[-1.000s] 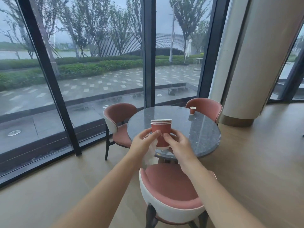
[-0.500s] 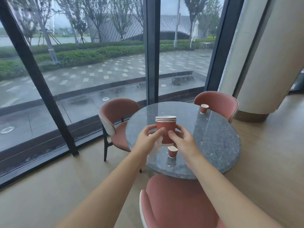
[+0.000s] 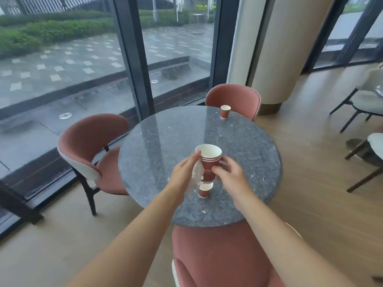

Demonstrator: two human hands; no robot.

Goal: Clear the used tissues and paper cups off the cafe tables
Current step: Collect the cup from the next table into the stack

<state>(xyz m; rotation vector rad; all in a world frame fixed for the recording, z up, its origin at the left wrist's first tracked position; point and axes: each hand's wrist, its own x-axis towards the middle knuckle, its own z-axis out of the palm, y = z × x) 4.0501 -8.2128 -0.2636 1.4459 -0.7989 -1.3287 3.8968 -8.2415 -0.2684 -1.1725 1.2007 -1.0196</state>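
Cup stack (image 3: pixel 209 162) in both hands.

We see two bare forearms, with no sleeves, watch, rings or gloves; our left hand (image 3: pixel 182 172) and right hand (image 3: pixel 230 175) are bare too.

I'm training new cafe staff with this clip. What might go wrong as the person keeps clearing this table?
The stack of cups held by both hands hangs right above the near cup and may knock it over. The tissue under the left hand could slip out. The far cup stands near the table edge.
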